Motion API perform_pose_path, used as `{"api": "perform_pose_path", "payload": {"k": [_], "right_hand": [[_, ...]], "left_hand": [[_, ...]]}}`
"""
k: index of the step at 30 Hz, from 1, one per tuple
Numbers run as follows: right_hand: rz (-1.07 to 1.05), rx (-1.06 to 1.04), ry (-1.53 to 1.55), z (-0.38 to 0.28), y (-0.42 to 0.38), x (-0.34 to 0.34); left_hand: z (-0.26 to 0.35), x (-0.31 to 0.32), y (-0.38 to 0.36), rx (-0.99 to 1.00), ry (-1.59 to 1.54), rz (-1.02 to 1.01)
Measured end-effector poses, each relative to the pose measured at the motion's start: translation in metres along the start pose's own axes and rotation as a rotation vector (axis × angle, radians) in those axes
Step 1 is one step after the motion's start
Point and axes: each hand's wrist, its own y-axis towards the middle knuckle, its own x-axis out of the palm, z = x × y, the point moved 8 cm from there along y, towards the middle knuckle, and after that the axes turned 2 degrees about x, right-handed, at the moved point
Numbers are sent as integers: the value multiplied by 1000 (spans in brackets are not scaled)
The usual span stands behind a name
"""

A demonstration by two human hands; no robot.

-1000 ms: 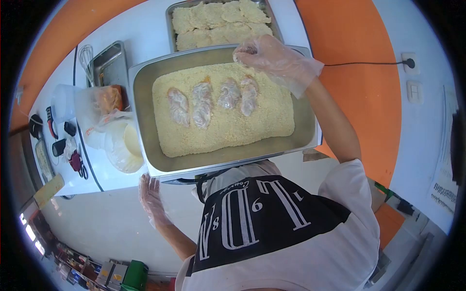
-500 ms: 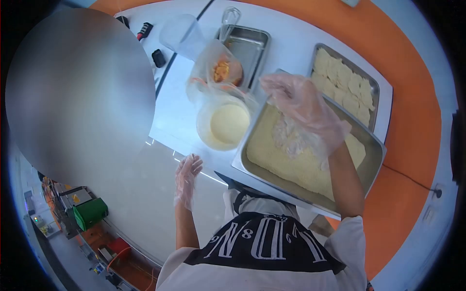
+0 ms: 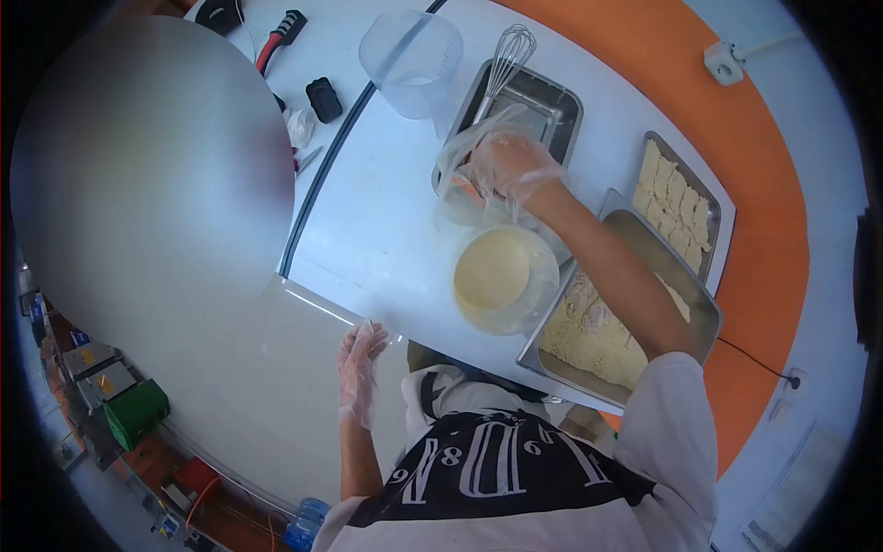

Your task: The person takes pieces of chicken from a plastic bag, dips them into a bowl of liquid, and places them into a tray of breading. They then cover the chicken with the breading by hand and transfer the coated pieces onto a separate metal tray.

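Observation:
My right hand (image 3: 517,166), in a clear plastic glove, reaches into the mouth of a clear plastic bag (image 3: 460,189) with something orange in it. Its fingers are hidden there. The bag rests partly over a metal tray (image 3: 563,106), where a whisk (image 3: 506,69) leans. Just below the bag stands a tub of pale batter (image 3: 492,271). Beneath my right forearm, a deep metal pan (image 3: 704,322) holds yellowish crumbs (image 3: 589,354) with a few coated pieces on top. My gloved left hand (image 3: 362,348) hangs by the table's front edge, fingers curled in, nothing visible in them.
A shallow tray (image 3: 713,253) of crumb-coated flat pieces lies at the far right. Toward the back left are an empty clear jug (image 3: 411,64), a red-and-black handled tool (image 3: 280,41) and a black object (image 3: 324,99). A large blurred patch covers the left.
My right hand has moved left from above the crumb pan to the plastic bag. The coated pieces stay on the crumbs. The view has shifted; my left hand remains by the table edge.

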Motion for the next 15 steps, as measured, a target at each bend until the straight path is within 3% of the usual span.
{"api": "perform_pose_path", "payload": {"k": [1, 5, 7, 15], "right_hand": [[137, 57, -1, 3, 1, -4], [156, 128, 25, 6, 5, 4], [335, 27, -35, -2, 2, -12], [241, 127, 24, -3, 14, 1]], "left_hand": [[9, 3, 6, 3, 5, -6], [53, 22, 30, 14, 49, -86], [75, 35, 40, 57, 53, -139], [98, 84, 71, 57, 94, -274]]}}
